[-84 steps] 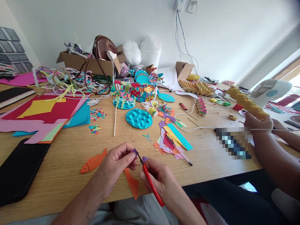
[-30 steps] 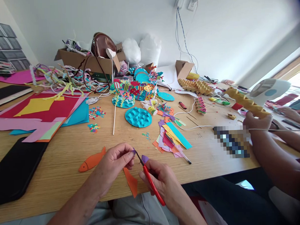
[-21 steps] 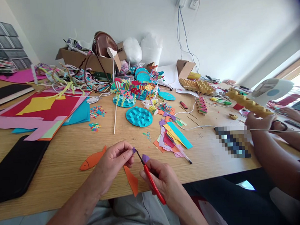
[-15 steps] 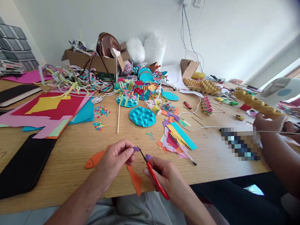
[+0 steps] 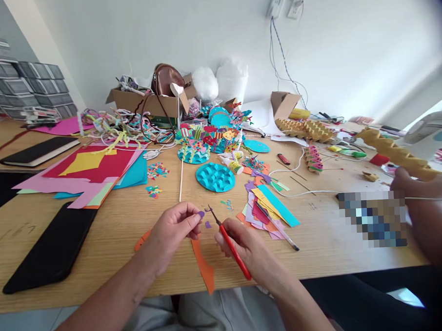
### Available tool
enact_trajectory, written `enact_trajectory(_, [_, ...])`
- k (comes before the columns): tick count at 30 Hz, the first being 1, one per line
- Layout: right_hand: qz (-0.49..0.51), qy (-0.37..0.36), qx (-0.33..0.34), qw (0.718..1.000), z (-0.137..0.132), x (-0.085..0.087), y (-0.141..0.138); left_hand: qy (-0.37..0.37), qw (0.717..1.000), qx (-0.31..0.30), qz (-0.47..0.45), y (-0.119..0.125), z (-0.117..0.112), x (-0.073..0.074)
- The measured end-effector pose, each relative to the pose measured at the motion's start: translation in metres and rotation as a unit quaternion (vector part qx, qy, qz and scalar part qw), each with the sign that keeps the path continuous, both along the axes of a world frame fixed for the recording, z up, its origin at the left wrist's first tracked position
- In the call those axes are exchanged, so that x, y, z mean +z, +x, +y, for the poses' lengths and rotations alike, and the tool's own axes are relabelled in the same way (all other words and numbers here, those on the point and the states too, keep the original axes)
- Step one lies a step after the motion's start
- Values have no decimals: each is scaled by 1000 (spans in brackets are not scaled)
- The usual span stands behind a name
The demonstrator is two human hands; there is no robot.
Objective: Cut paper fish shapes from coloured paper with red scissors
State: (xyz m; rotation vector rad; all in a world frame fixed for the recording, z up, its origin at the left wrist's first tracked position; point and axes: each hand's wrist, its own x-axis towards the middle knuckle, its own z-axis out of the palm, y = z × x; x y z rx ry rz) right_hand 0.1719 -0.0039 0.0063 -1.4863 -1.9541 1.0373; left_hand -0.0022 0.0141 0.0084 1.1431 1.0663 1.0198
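My left hand pinches a tiny purple paper piece between thumb and fingers. My right hand is closed round red-handled scissors, whose blades point up and left, close to the purple piece. A small purple scrap is in the air or on the table between the hands. An orange paper fish lies mostly hidden behind my left hand. An orange paper strip hangs over the wooden table's near edge.
A black pad lies front left, coloured paper sheets behind it. Blue scalloped discs, paper scraps, a paintbrush and a cardboard box fill the middle. Another person's hand holds a yellow folded paper piece at right.
The view has swung left and tilted. The purple paper has been cut: a small scrap has come away between my hands, and the scissors have drawn slightly apart from the piece in my left hand.
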Motion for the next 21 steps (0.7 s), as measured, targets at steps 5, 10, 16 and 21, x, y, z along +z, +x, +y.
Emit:
enact_trajectory(5, [56,-10,-19,998,-10,-8,-2,-20,995,29,-90,17,-5,-3])
enact_trajectory(10, [110,-16,-15,994,-13,-13,-2,-15,990,46,-134,28,-7,-4])
enact_trajectory(16, [142,-25,-22,989,-13,-18,-1,-24,986,40,-161,31,-10,-7])
enact_trajectory(21, [132,-21,-39,990,-14,-22,-1,-28,985,34,-166,32,-11,-7])
